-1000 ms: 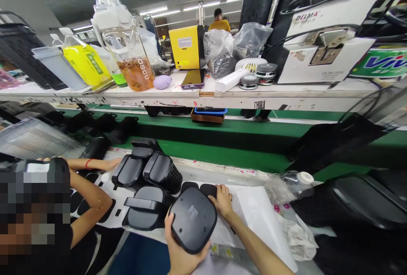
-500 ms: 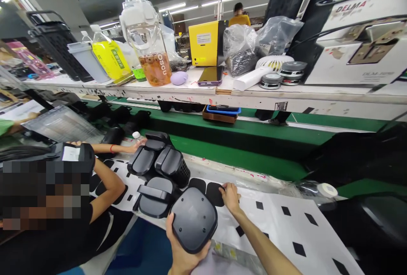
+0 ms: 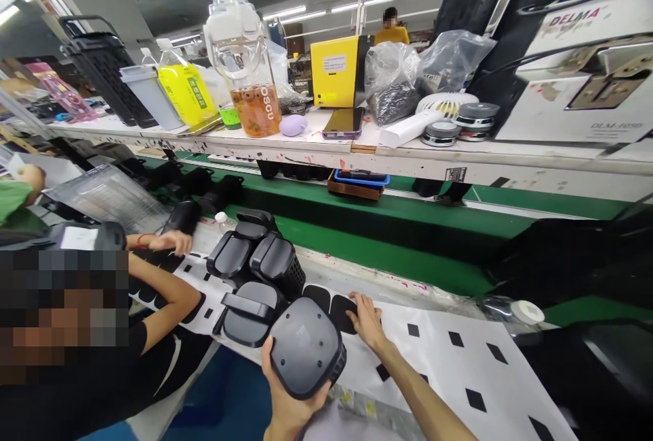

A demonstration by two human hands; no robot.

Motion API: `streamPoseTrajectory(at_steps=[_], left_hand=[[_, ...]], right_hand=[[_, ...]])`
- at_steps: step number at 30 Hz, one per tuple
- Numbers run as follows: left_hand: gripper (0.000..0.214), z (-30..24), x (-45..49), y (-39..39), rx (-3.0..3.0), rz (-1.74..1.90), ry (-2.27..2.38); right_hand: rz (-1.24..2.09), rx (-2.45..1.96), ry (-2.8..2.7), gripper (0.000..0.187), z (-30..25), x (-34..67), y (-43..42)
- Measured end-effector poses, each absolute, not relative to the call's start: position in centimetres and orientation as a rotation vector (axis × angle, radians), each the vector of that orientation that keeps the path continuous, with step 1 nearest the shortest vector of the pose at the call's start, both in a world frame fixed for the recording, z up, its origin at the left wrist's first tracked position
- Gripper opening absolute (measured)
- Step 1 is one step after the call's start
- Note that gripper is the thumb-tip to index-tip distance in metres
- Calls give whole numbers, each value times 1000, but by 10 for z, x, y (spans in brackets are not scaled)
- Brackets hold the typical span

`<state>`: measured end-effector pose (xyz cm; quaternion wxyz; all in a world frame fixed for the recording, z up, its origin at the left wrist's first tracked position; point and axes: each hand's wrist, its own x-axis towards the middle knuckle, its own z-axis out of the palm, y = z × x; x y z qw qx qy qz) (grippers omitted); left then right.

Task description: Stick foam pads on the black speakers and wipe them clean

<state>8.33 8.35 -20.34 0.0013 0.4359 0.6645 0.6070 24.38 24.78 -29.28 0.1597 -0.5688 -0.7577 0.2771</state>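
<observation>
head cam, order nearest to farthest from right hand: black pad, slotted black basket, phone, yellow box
1. Black pad: on the sheet, at the fingertips of the right hand.
2. Slotted black basket: to the hand's left.
3. Phone: on the shelf, across the green belt.
4. Yellow box: on the shelf, behind the phone.

A pixelated patch [image 3: 64,312] hides the co-worker [image 3: 163,298]; right forearm [image 3: 423,393] runs off-frame.

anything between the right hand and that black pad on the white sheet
Nothing visible stands between them. The right hand rests on the white sheet, with its fingers right at the edge of the black pad. The black casing in the left hand is held to the pad's other side.
</observation>
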Motion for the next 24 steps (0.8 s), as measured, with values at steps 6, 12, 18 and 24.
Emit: streamPoseTrajectory(at_steps=[6,12,18,24], left_hand=[[99,-202,80,85,1321,1923,2101],[97,-196,84,87,1332,1927,2097],[97,-196,85,87,1355,1911,2095],[98,-196,84,87,1350,1907,2088]], right_hand=[[719,-1446,-2285,34,-289,249,243],[735,-1324,-2344,22,-284,251,253],[868,-1211,-2371,17,-284,253,269],[903,-1082,-2496,19,-281,250,273]])
